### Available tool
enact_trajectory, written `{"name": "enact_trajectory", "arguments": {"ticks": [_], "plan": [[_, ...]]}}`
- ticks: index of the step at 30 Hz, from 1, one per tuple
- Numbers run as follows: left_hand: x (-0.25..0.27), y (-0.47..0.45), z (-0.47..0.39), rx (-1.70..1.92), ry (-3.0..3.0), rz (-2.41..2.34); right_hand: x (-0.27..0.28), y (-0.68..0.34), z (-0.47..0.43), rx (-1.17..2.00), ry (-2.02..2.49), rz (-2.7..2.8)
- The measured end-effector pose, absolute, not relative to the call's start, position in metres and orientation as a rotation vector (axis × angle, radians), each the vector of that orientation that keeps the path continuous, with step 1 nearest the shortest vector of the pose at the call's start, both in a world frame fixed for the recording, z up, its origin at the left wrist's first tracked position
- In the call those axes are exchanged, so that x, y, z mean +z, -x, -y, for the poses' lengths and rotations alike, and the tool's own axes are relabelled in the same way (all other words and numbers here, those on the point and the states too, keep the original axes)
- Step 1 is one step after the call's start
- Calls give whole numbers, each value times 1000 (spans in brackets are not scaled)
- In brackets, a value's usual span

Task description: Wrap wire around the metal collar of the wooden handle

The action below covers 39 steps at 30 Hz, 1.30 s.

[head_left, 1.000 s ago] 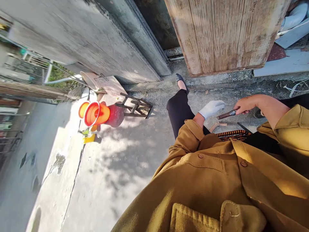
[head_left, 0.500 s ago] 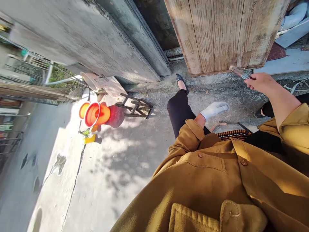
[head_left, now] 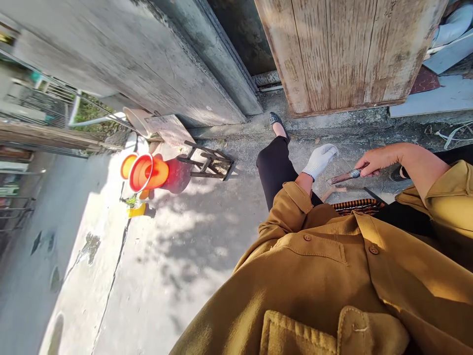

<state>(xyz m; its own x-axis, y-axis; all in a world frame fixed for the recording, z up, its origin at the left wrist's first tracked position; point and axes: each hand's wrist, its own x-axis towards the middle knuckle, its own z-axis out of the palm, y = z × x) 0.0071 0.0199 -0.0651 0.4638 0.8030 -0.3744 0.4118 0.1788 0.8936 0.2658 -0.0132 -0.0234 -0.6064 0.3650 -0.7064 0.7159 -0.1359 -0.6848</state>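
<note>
My left hand [head_left: 320,160], in a white glove, has its fingers pinched together on a thin light string [head_left: 346,162]. The string runs across to a brown wooden stick [head_left: 339,178], where a band of windings [head_left: 355,173] circles the wood. My bare right hand [head_left: 380,159] is wrapped around the stick just right of those windings. The stick slants down to the left, its cut end nearest my lap. Beneath the hands lie a pale bent piece of wood [head_left: 334,191] and the black-and-orange woven rim [head_left: 356,205] of what looks like a basket.
A wooden door panel [head_left: 332,59] stands ahead above a concrete step [head_left: 328,123]. To the left are a small dark wooden stool [head_left: 210,162], orange buckets [head_left: 141,172] and a yellow pot [head_left: 136,211]. Loose white strapping [head_left: 454,134] lies at the right.
My right hand has come down and left with the stick, which now points at my lap. The gloved left hand has risen slightly, and a string now shows stretched between the hands.
</note>
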Motion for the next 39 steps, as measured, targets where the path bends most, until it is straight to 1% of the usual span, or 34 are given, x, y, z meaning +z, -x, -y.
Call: {"name": "enact_trajectory", "arguments": {"ticks": [2, 5, 8, 10, 12, 14, 16, 18, 21, 25, 29, 31, 32, 34, 35, 37, 39], "plan": [[-69, -10, -23, 325, -1472, -1194, -19, -270, 10, -1889, -1145, -1945], [-73, -14, -25, 269, -1455, -1214, -13, -277, 6, -1923, -1235, -2003], [-74, -19, -20, 210, -1398, -1185, -14, -282, 2, -1967, -1449, -2019], [-72, -21, -12, 159, -1392, -1085, -20, -284, -2, -1962, -1754, -2028], [-67, -23, -4, 141, -1406, -970, -30, -285, -8, -1801, -2119, -1983], [-62, -24, 2, 146, -1450, -912, -40, -287, -13, -1491, -2232, -1926], [-58, -23, 3, 151, -1534, -903, -48, -287, -14, -1273, -2067, -1887], [-57, -20, -1, 150, -1638, -919, -52, -286, -10, -1260, -1831, -1858], [-58, -14, -9, 126, -1740, -925, -49, -281, 1, -1425, -1567, -1832], [-60, -10, -17, 106, -1700, -883, -30, -274, 10, -1678, -1245, -1883], [-71, -11, -17, 161, -1549, -896, -11, -273, 8, -1801, -1207, -1920], [-78, -12, -16, 180, -1461, -907, -6, -274, 6, -1859, -1348, -1980], [-80, -13, -15, 186, -1421, -901, -5, -275, 5, -1896, -1488, -2017], [-82, -15, -13, 208, -1368, -866, -5, -277, 1, -1953, -1901, -2040], [-81, -16, -12, 222, -1357, -841, -6, -279, -1, -1925, -2131, -2010], [-75, -18, -9, 237, -1358, -801, -8, -284, -6, -1688, -2444, -1916], [-68, -19, -5, 208, -1399, -785, -13, -288, -10, -1310, -2431, -1859]]}}
